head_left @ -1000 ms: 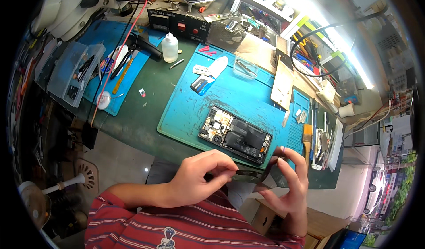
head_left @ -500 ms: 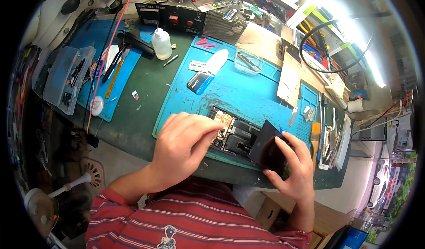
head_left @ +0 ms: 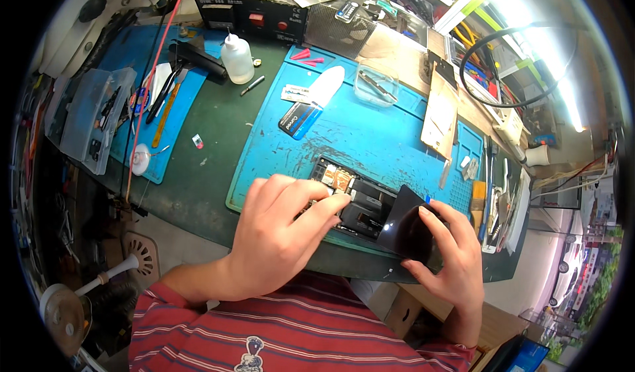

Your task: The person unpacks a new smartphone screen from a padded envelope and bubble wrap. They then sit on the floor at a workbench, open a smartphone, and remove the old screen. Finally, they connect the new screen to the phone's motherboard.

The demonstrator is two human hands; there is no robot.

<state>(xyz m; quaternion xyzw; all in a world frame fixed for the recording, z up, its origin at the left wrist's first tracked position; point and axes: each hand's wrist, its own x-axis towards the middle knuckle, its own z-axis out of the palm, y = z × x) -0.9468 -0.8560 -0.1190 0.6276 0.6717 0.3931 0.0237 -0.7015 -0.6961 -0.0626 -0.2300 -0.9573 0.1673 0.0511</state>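
Observation:
An opened smartphone [head_left: 360, 205] lies on the blue work mat [head_left: 380, 137], its circuit board and black battery showing. Its dark screen panel [head_left: 409, 230] is tilted up at the right end. My right hand [head_left: 450, 256] grips that panel by its right edge, thumb below and fingers on its face. Over the phone's left part reaches my left hand [head_left: 281, 223], fingers bent and slightly apart, one fingertip touching the board area. I see nothing held in it, though the palm side is hidden.
Behind the phone lie a black-and-blue card [head_left: 299, 120] and a clear dish [head_left: 376, 85] with small parts. A white squeeze bottle [head_left: 237, 61] stands farther back. A brush [head_left: 477, 199] and tools line the right side; a plastic box [head_left: 89, 124] sits left.
My left hand has moved right and lower over the phone, its pinched fingers now parted with one fingertip extended. My right hand still holds the screen panel. The view has shifted slightly.

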